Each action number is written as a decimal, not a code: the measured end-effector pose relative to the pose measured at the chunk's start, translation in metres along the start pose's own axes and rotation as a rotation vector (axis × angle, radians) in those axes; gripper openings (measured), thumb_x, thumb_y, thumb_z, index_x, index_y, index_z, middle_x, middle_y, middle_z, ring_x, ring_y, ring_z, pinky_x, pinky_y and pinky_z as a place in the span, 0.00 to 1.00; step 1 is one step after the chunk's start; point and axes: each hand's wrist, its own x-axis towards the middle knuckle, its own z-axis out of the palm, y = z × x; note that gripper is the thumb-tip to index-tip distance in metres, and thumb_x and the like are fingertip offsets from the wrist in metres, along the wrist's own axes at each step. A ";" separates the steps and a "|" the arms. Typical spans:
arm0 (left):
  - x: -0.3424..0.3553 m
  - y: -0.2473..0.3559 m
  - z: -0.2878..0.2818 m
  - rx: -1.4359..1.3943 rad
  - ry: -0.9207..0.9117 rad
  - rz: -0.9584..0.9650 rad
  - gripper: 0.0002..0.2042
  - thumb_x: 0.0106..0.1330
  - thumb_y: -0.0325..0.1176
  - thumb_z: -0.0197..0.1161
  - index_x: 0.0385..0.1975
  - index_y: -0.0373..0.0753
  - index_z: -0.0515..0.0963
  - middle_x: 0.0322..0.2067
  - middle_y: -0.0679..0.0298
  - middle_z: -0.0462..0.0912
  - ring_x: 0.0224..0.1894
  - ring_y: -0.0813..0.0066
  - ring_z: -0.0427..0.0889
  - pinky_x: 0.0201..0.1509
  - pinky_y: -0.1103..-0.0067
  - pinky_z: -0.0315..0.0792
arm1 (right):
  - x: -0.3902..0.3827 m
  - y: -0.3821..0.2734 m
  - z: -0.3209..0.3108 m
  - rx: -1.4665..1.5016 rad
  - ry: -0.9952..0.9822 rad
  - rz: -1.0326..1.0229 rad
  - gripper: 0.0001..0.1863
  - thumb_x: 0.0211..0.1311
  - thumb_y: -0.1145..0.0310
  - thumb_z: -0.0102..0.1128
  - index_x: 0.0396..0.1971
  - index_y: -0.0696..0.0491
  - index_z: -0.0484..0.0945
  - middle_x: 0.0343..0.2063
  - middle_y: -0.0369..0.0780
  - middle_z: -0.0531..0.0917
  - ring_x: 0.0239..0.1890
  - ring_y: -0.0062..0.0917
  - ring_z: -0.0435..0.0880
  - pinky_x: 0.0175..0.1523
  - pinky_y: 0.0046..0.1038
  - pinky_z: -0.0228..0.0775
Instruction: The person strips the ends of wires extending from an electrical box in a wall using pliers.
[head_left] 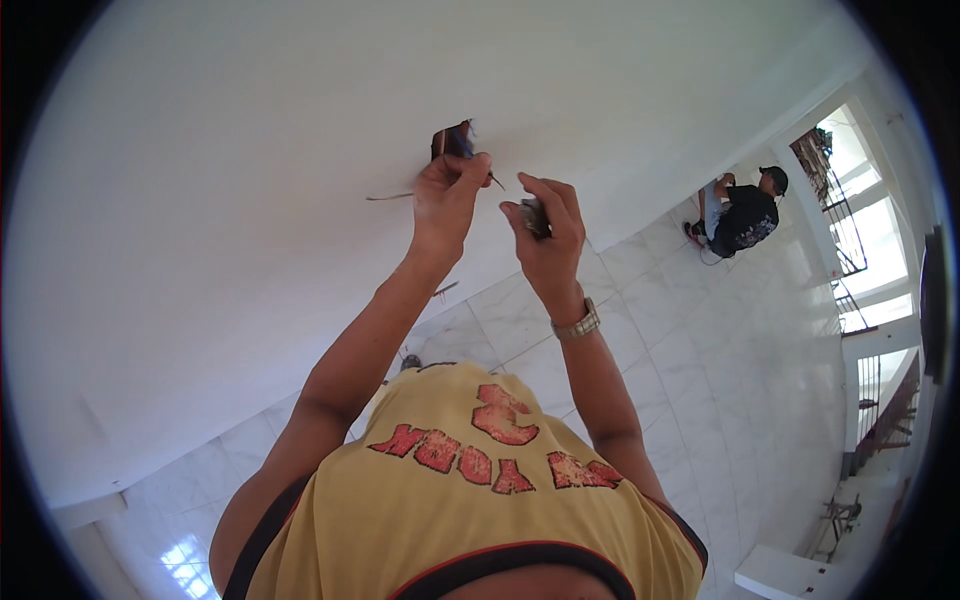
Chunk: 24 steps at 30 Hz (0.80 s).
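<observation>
A dark rectangular wall box point(453, 138) is set into the white wall, with several wires coming out of it. Just below its opening, my left hand point(445, 205) pinches a thin wire point(498, 182), whose end sticks out to the right of my fingertips. Another wire, reddish brown point(388, 197), extends left from behind that hand. My right hand point(553, 235), with a metal-banded watch point(577, 318) on its wrist, is curled around a small grey and dark object point(536, 217); its kind is hidden by my fingers. The two hands are a short gap apart.
White wall point(250, 200) fills the upper left. Pale marble-look tiles point(690, 370) cover the floor. Off to the right, a person in dark clothes point(748, 215) crouches near windows with dark grilles point(845, 235). A white ledge point(780, 572) stands at lower right.
</observation>
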 end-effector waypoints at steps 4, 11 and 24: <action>-0.003 0.004 0.005 0.003 0.024 -0.017 0.11 0.67 0.38 0.71 0.27 0.43 0.76 0.26 0.69 0.81 0.33 0.81 0.78 0.46 0.79 0.70 | 0.012 0.015 0.007 -0.109 -0.006 -0.228 0.22 0.46 0.82 0.71 0.46 0.52 0.83 0.39 0.38 0.82 0.38 0.35 0.79 0.43 0.34 0.73; -0.003 0.000 0.001 -0.008 0.008 -0.046 0.11 0.68 0.39 0.69 0.30 0.42 0.76 0.29 0.67 0.83 0.35 0.80 0.81 0.48 0.79 0.71 | 0.020 0.021 0.011 -0.097 -0.028 -0.292 0.15 0.48 0.83 0.67 0.38 0.54 0.81 0.33 0.39 0.82 0.37 0.38 0.78 0.41 0.35 0.72; -0.009 0.004 0.000 -0.008 -0.029 -0.021 0.11 0.69 0.41 0.68 0.32 0.42 0.77 0.28 0.69 0.82 0.34 0.82 0.78 0.47 0.79 0.70 | 0.016 -0.005 0.000 0.355 -0.174 0.546 0.16 0.73 0.62 0.58 0.45 0.60 0.81 0.30 0.35 0.79 0.28 0.18 0.75 0.35 0.25 0.70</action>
